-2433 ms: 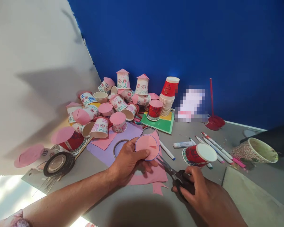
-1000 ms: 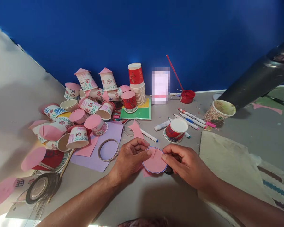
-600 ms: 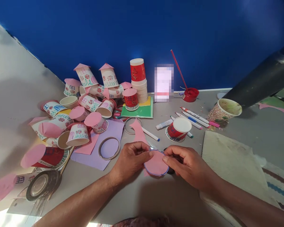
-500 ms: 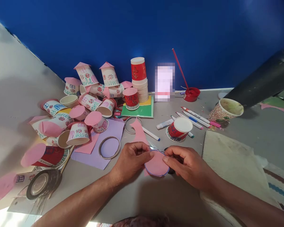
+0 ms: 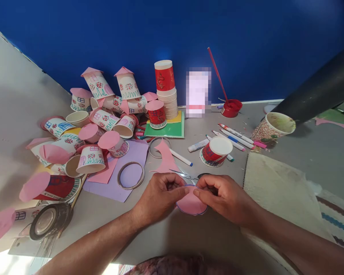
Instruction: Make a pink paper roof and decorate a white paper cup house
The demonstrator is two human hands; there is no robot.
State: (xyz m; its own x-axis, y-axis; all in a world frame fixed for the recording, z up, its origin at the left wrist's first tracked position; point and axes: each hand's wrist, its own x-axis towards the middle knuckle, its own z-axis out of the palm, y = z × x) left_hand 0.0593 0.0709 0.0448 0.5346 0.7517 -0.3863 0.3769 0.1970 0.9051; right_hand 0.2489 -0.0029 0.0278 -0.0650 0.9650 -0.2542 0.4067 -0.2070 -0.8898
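Note:
A pink paper circle (image 5: pixel 192 202) with a blue outline is pinched at its upper edge by both hands. My left hand (image 5: pixel 164 194) grips its left side between thumb and fingers, and my right hand (image 5: pixel 218 196) grips the right side the same way. Just beyond the circle lie scissors (image 5: pixel 190 177) with spread blades, their handles partly hidden by my right hand. A pink paper offcut (image 5: pixel 166 156) rests beside the blades. Farther back stands a red and white paper cup (image 5: pixel 217 151), upside down, with drawn marks round its rim.
Many decorated paper cups (image 5: pixel 91 158) crowd the left side. Purple paper (image 5: pixel 107 193) carries a tape roll (image 5: pixel 131 175). Markers (image 5: pixel 232 137), a stack of cups (image 5: pixel 169 103), a red pot (image 5: pixel 231 108) and a patterned cup (image 5: pixel 271 130) stand or lie behind. A pale cloth (image 5: pixel 271 194) covers the right.
Both hands have drawn slightly closer together on the paper circle, which now looks a little bent. More of the scissors shows beyond it. The camera view has shifted a little.

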